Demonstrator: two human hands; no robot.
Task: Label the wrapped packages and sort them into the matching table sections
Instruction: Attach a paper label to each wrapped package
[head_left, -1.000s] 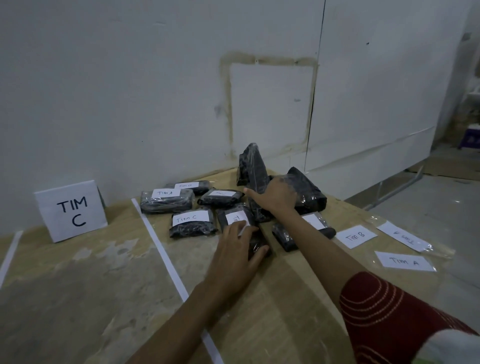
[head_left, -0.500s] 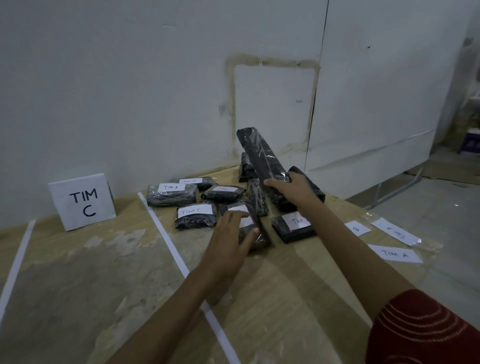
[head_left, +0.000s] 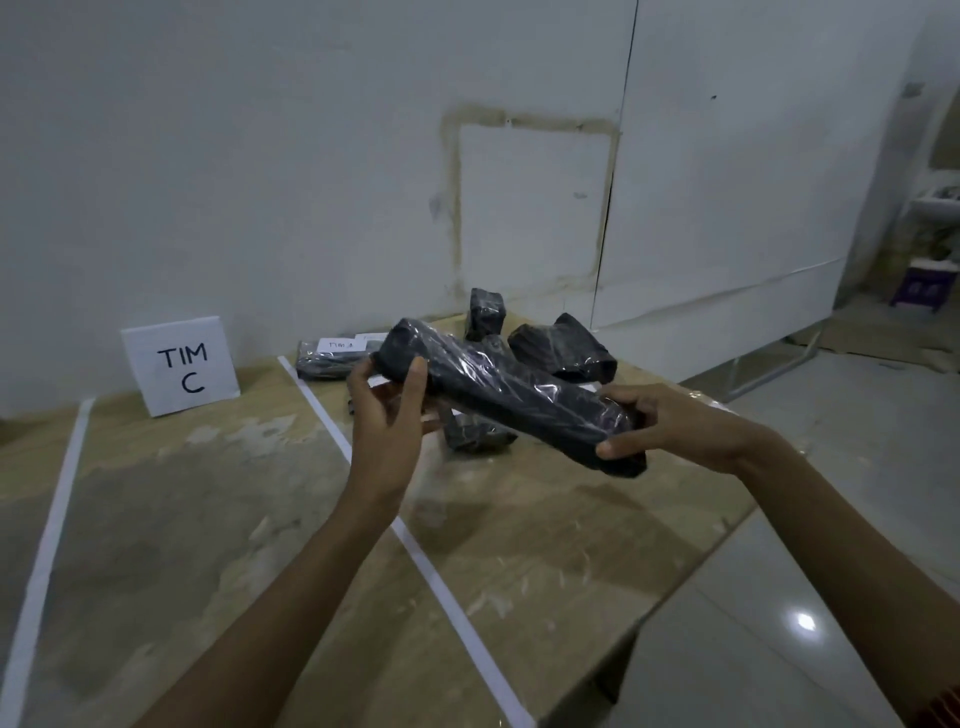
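Wrapped package (head_left: 509, 395), long and black under film, is held above a wooden counter (head_left: 545, 545), fingers of the left hand (head_left: 387, 410) and right hand (head_left: 670, 423) curled round its ends. White tape lines (head_left: 460, 623) split the counter into sections; a "TIM C" sign (head_left: 182, 364) stands against the pale wall (head_left: 260, 156).

Long black package (head_left: 509, 389) in glossy clear film. Held off the table, slanting from far left down to near right, gripped round its far end by the left hand (head_left: 384, 415) and round its near end by the right hand (head_left: 675, 426). Below and behind, on the wooden table (head_left: 519, 561) right of the white tape line (head_left: 395, 519), a heap of similar black bundles:
- labelled package (head_left: 324, 364) lying flat at far left, with its white TIM A label (head_left: 340, 344) facing up
- short package (head_left: 485, 314) on end by the wall
- bulky package (head_left: 563, 348) at far right
- half-hidden package (head_left: 475, 436) under the held one

Left of the tape, white TIM C sign (head_left: 179, 364) upright against the wall.
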